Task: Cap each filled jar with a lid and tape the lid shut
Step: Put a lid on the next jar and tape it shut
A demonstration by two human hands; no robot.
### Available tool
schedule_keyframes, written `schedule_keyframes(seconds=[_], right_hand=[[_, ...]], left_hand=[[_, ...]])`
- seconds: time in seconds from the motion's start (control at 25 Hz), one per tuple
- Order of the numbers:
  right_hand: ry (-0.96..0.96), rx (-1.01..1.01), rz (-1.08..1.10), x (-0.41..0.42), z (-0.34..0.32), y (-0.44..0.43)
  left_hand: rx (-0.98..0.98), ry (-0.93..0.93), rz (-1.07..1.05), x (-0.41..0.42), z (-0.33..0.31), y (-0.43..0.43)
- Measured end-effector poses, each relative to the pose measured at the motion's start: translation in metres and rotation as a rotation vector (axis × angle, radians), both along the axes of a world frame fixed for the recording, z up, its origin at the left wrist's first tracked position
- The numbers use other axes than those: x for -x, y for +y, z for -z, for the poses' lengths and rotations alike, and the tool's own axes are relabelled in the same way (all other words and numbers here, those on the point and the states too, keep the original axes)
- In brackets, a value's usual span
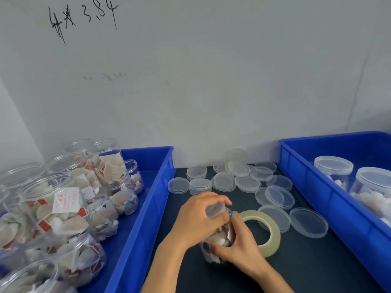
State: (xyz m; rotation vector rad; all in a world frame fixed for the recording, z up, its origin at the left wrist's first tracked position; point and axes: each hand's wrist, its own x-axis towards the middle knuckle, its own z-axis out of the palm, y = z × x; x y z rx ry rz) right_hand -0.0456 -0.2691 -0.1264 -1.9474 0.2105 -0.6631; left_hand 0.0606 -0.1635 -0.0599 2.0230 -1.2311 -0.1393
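A clear plastic jar point(215, 246), round and packed with pale, crinkled tea-bag sachets, stands on the dark matte table point(306, 265) between two glossy blue plastic bins. The left hand point(196, 218) curls over the jar's top, fingers and thumb pinched on a short strip of clear, glossy tape point(214, 210) at the lid; the lid itself is hidden under the fingers. The right hand point(241, 244) wraps the jar's side, its thumb pressed low on the wall and its forefinger raised to touch the tape's end. Just beside the right hand lies a flat ring of translucent, yellowish tape, the tape roll point(266, 231). Beyond it a loose scatter of thin, round, see-through spare lids point(247, 183) covers the table, some overlapping or stacked. The left bin point(146, 208) holds many smooth cylindrical capped jars point(63, 199) piled on one another, stuffed with the same papery sachets and red-and-white tags. The right bin point(330, 199) holds lidded jars point(333, 168) standing upright against a plain grey wall
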Motion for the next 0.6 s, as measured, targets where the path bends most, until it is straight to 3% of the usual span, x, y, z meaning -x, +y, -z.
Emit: schedule_keyframes(seconds=[0.32,0.48,0.6], right_hand=[[0.113,-0.147,-0.131,0.009,-0.011,-0.015],[0.17,-0.127,-0.171,0.012,-0.014,-0.018],[0.184,0.035,-0.216,0.014,-0.01,-0.017]], left_hand=[[0.093,0.308,0.147,0.0,0.0,0.001],[0.133,0.291,0.182,0.002,0.005,0.004],[0.119,0.171,0.14,0.001,0.006,0.007]])
